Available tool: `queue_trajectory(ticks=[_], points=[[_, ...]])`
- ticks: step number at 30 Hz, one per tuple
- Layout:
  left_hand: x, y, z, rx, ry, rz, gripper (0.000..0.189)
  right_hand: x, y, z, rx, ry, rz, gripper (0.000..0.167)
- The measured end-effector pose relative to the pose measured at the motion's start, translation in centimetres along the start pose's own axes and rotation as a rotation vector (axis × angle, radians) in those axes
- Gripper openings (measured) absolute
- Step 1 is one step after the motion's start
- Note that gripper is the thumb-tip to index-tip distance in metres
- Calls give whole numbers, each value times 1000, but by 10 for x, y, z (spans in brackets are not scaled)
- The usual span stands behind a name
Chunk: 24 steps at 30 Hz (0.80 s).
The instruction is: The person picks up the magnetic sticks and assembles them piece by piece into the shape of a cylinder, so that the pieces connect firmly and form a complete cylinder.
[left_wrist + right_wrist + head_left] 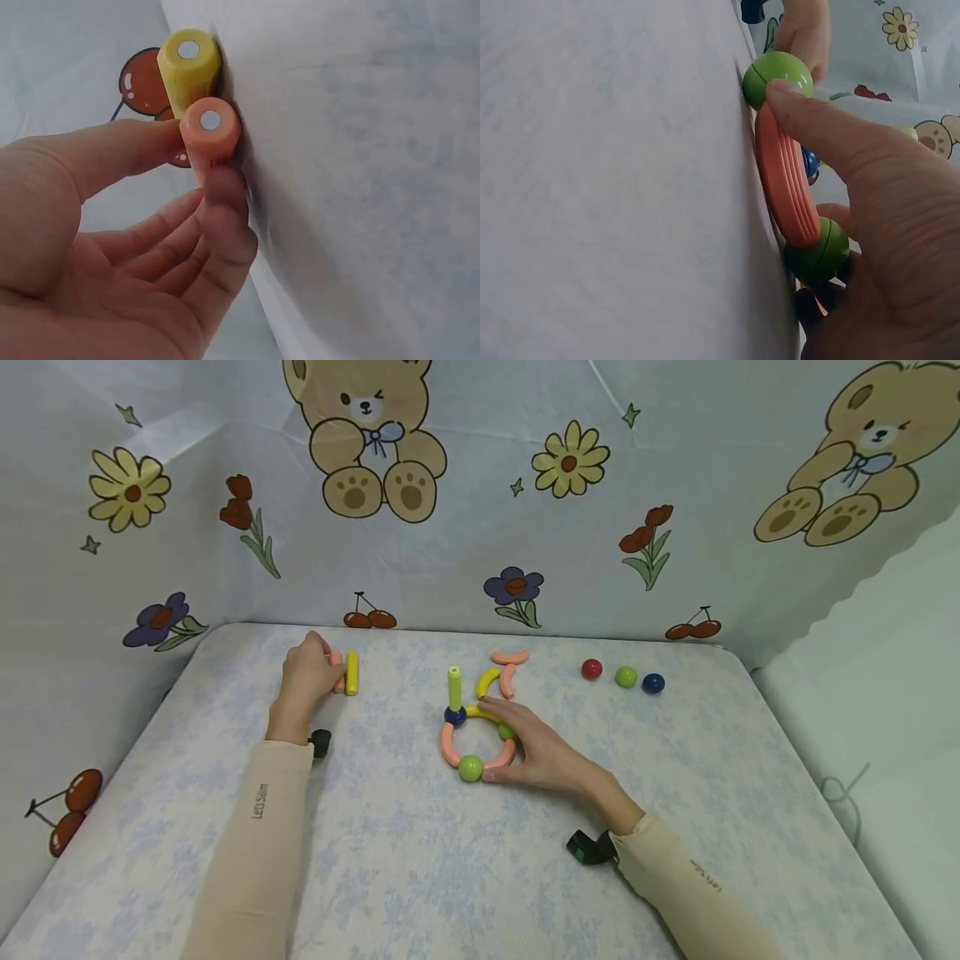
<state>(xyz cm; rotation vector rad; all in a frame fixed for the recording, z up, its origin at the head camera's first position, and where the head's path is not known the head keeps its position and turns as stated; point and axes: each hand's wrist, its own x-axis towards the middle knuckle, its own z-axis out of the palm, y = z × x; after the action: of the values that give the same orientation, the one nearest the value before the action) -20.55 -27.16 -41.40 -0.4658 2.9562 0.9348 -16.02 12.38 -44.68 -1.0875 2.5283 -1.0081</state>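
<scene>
At the back left, my left hand [306, 672] pinches a pink magnetic stick [211, 135] between thumb and fingers. A yellow stick [352, 673] lies just right of it; both show a round silver end in the left wrist view. My right hand [551, 750] grips the right side of a ring of curved pieces and balls, thumb by the front green ball [470, 767], fingers round the far side. Within the ring are a pink curved piece [786, 176], another green ball [821, 251] and a blue ball [454, 717]. A light green stick [454, 687] stands upright on the blue ball.
Behind the ring lie a yellow curved piece [487, 682] and two pink curved pieces [510, 657]. Red [592, 669], green [626, 676] and blue [653, 683] balls sit at the back right. A bear-printed cloth [457, 552] hangs behind the table.
</scene>
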Motion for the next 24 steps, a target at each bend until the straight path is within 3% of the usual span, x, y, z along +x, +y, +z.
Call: queue_trajectory(ticks=[6, 10, 13, 16, 20, 24], points=[[4, -6, -3, 21, -63, -73, 38, 2, 0, 1, 10, 34, 23, 97], [1, -4, -7, -39, -13, -75, 38, 4, 0, 2, 5, 63, 47, 99], [-3, 2, -10, -123, 54, -32, 37, 6, -1, 3, -12, 76, 67, 99], [-8, 12, -15, -198, 77, 27, 34, 9, -4, 5, -28, 86, 75, 99], [-15, 28, -22, -244, 66, 102, 31, 13, -8, 6, -45, 91, 82, 100], [-24, 45, -23, -259, 30, 218, 29, 17, -11, 6, -79, 108, 100, 100]])
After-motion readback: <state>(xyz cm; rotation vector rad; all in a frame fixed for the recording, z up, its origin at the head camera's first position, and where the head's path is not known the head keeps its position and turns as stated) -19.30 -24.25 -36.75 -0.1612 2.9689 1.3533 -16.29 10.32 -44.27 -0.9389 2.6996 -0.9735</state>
